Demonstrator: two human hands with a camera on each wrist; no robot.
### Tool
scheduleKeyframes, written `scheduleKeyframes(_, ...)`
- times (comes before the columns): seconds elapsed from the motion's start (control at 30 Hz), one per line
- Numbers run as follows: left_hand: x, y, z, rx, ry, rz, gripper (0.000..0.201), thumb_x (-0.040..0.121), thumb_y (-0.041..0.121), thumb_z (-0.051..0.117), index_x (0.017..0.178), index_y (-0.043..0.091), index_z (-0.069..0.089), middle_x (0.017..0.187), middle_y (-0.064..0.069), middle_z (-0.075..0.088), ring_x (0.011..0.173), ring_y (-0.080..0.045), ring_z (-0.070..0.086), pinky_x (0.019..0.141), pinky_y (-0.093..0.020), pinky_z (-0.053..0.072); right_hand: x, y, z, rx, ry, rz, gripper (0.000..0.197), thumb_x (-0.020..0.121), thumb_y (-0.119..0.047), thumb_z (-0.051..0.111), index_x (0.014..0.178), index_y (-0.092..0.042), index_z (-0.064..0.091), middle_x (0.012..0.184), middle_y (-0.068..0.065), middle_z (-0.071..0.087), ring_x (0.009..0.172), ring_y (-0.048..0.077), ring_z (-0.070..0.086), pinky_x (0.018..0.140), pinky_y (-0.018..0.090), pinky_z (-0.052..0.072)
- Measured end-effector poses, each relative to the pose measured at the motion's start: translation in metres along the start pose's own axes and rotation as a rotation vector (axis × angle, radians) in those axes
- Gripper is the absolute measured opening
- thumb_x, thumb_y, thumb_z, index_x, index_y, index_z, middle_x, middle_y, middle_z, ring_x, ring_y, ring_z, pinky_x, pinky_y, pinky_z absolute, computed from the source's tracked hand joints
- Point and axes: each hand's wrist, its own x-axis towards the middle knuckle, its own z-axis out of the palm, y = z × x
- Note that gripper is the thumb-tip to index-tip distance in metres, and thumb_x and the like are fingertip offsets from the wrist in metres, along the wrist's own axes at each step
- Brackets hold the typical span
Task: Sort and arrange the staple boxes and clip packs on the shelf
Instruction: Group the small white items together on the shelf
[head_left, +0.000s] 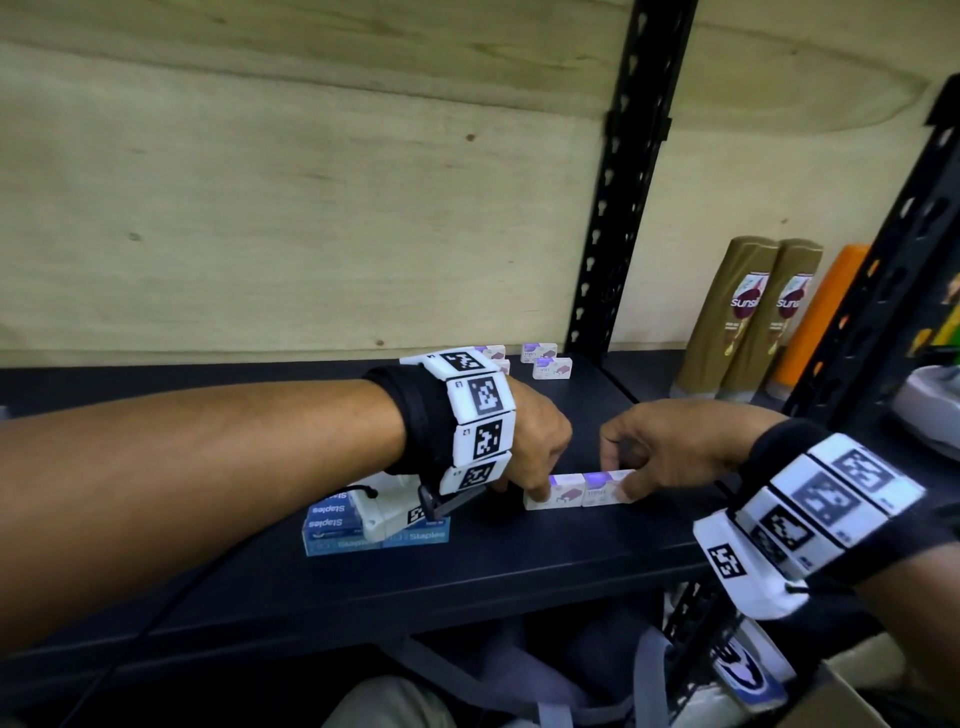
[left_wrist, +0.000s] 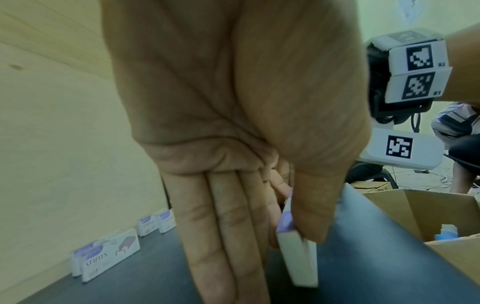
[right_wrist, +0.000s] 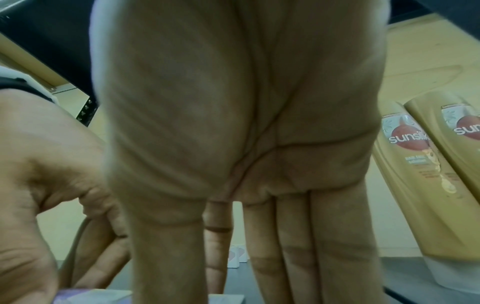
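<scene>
On the dark shelf (head_left: 519, 582) two white-and-purple staple boxes (head_left: 579, 488) stand edge to edge near the front, and both hands are on them: the left hand (head_left: 524, 441) pinches the left box between thumb and fingers, as the left wrist view shows, while the right hand (head_left: 670, 447) grips the right end of the pair with thumb in front and fingers behind. The step in hand looks like squaring these two into a neat row. To do it well, it would pay to press the boxes lightly toward each other until their ends meet flush, keep their front faces level with one line parallel to the shelf edge, and slide rather than lift, since such light boxes are likely to tip. More of the same boxes (head_left: 545, 361) wait at the back by the wooden panel (head_left: 311, 208), and a stack of blue staple boxes (head_left: 332, 525) sits to the left under the left wrist, so leaving room between the groups seems wise. Brown shampoo bottles (head_left: 748, 312) stand well apart on the right and need no attention.
</scene>
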Motion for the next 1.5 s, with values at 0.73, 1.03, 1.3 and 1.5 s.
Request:
scheduleKeyframes(0.73,-0.001,-0.071,-0.031,-0.224,0.157,-0.151,0.02,0.086,0.044,0.065,0.09,0.024,0.067,0.059,0.013,0.068,0.075,-0.015,0.07,0.074,-0.03,0.056,0.059,-0.004,-0.078,-0.084,0.076,0.101,0.035,0.089,-0.036,0.071,0.121,-0.025,0.061,0.099,-0.013,0.058,0.083,0.006,0.055,0.057,0.016,0.044)
scheduleKeyframes(1.03,0.044,-0.124,-0.052,0.002,0.312,-0.245,0.033,0.091,0.04,0.064,0.117,0.019,0.062,0.109,0.001,0.063,0.09,-0.02,0.057,0.055,-0.023,0.033,0.145,0.013,-0.106,-0.191,0.102,0.136,0.029,0.086,-0.026,0.075,0.114,-0.023,0.068,0.101,-0.008,0.062,0.089,0.011,0.056,0.069,0.021,0.044)
scheduleKeyframes(1.3,0.086,-0.151,-0.047,0.045,0.205,-0.276,0.033,0.088,0.04,0.067,0.109,0.014,0.068,0.108,-0.003,0.067,0.082,-0.019,0.054,0.048,-0.021,0.029,0.197,0.018,-0.111,-0.194,-0.049,0.177,0.04,0.085,-0.021,0.077,0.122,-0.013,0.066,0.071,-0.01,0.057,0.073,0.01,0.057,0.073,0.025,0.049)
scheduleKeyframes(1.5,0.093,-0.149,-0.046,0.056,0.168,-0.268,0.023,0.091,0.032,0.065,0.105,0.014,0.068,0.096,0.002,0.061,0.08,-0.016,0.053,0.046,-0.021,0.028,0.211,0.021,-0.107,-0.224,-0.132,0.162,0.025,0.085,-0.017,0.077,0.107,-0.011,0.067,0.055,-0.011,0.06,0.061,0.005,0.056,0.055,0.015,0.046)
